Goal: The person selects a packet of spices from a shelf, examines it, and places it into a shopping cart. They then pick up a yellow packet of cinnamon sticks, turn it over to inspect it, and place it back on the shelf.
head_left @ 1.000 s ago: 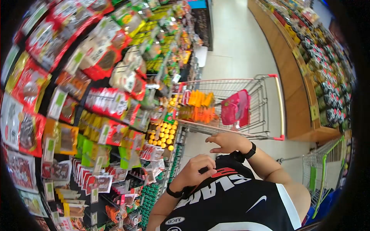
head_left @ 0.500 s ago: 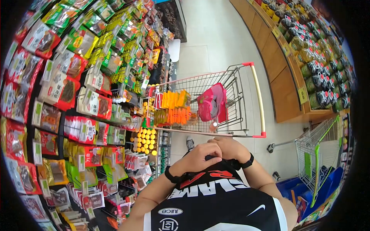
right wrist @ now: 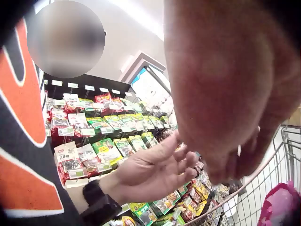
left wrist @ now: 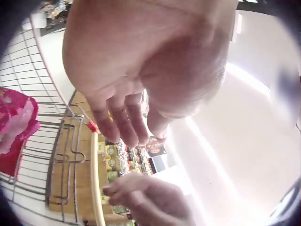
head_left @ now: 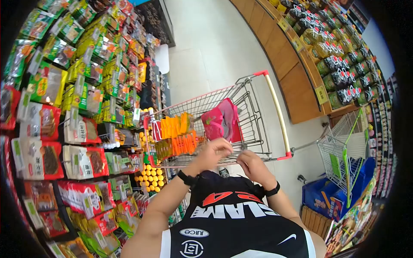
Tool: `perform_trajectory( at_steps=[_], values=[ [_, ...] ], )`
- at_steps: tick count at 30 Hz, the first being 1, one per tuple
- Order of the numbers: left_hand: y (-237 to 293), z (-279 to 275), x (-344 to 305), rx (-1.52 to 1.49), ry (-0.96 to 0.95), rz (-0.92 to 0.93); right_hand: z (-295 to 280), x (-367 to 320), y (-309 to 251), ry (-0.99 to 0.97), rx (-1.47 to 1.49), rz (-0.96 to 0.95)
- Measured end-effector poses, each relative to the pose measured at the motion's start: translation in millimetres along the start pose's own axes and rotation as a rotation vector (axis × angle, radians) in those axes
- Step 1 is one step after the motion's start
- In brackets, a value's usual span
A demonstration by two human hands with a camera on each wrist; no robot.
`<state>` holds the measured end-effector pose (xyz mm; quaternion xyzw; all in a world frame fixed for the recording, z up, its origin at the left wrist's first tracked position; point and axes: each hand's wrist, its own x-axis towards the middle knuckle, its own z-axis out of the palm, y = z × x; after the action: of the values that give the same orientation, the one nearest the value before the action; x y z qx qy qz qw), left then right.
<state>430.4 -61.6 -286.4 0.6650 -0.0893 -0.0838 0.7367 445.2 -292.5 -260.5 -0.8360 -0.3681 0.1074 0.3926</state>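
Observation:
Both hands are empty in front of the black jersey (head_left: 232,215), over the near side of a wire shopping cart (head_left: 258,124). My left hand (head_left: 213,155) overlaps the cart's near rim in the head view, its palm turned up and fingers loosely bent. A short gap to the right, my right hand (head_left: 254,167) hangs with relaxed, slightly curled fingers. The right wrist view shows the left hand's open palm (right wrist: 160,169) beside the right hand (right wrist: 221,108). Within the cart lie a pink bag (head_left: 219,122) and several orange and yellow packets (head_left: 178,133).
Shelves of hanging snack packs (head_left: 86,159) line the left, with yellow-capped bottles (head_left: 150,176) low down. A wooden display stand (head_left: 297,90) with large bottles (head_left: 340,64) runs along the right. A second, green-trimmed cart (head_left: 340,150) stands behind right, near a blue box (head_left: 322,198).
The hands were apart, came together half a second ago, and are now apart again over the cart's near side. The scene has shifted left in the head view.

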Motion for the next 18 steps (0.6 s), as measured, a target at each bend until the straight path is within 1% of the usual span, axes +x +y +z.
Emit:
perform_trajectory(
  at_steps=[1, 3, 4, 6, 7, 8, 10, 11, 13, 15, 17, 18],
  values=[
    [-12.9, -14.3, 4.6, -0.125, 0.073, -0.125, -1.9, 15.0, -14.0, -0.009, 0.081, 0.094],
    [-55.6, -52.0, 11.3, -0.221, 0.166, -0.164, -5.9, 42.6, -35.5, -0.018, 0.238, 0.284],
    [-75.7, -69.1, 13.3, -0.274, 0.205, -0.217, -4.5, 53.2, -34.5, -0.051, 0.191, 0.274],
    [-112.0, -100.4, 16.8, -0.377, 0.295, -0.316, 1.4, 66.9, -30.4, -0.064, 0.141, 0.191],
    [-128.8, -113.7, 18.3, -0.392, 0.336, -0.327, 5.4, 74.8, -25.8, -0.076, 0.118, 0.14],
    [-144.6, -125.2, 18.3, -0.408, 0.382, -0.34, 12.9, 73.1, -18.4, -0.093, 0.064, 0.184],
    [-163.4, -142.7, 20.5, -0.498, 0.461, -0.348, 20.2, 78.0, -20.4, -0.088, 0.072, 0.238],
    [-180.2, -155.5, 22.0, -0.51, 0.491, -0.346, 22.8, 82.9, -19.9, -0.086, 0.076, 0.266],
    [-229.2, -180.4, 19.6, -0.532, 0.538, -0.357, 24.4, 94.7, -25.5, -0.148, 0.019, 0.289],
    [-256.7, -197.8, 23.4, -0.325, 0.708, -0.451, 28.8, 98.2, -22.9, -0.186, -0.012, 0.319],
    [-274.9, -213.7, 27.1, 0.205, 0.705, -0.382, 35.3, 101.0, -24.9, -0.195, -0.023, 0.38],
    [-292.6, -222.0, 27.0, 0.35, 0.671, -0.393, 39.0, 102.2, -26.7, -0.196, -0.011, 0.42]
  ],
)
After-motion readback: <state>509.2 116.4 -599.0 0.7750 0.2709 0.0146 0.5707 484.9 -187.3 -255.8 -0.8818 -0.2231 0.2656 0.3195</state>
